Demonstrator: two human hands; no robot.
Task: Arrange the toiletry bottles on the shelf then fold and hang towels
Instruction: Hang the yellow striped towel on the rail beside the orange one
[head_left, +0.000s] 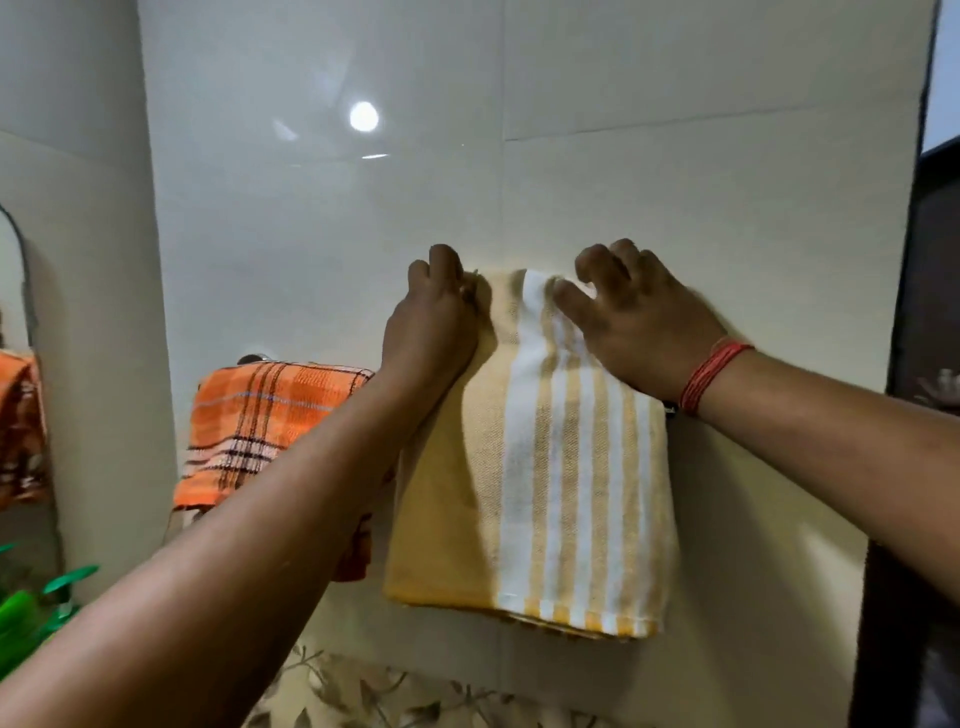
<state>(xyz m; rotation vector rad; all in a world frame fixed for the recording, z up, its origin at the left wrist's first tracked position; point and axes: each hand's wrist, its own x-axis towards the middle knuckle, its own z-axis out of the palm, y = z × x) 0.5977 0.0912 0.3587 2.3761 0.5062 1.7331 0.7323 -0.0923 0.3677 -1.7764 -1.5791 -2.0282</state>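
A folded yellow towel with white stripes (545, 483) hangs down against the tiled wall, raised at its top edge. My left hand (431, 322) grips the towel's upper left corner with curled fingers. My right hand (634, 317), with a red thread band on the wrist, pinches the upper right part of the towel between thumb and fingers. To the left an orange checked towel (260, 421) hangs folded over a metal rail, whose end fitting (253, 358) shows above it. The rail under the yellow towel is hidden. No toiletry bottles are in view.
A rounded wall column (98, 312) stands at the left, with a mirror edge (21, 291) reflecting the orange towel. Green plastic leaves (31, 613) sit at lower left. A dark door frame (904, 364) runs down the right. Floral tiles (363, 691) lie below.
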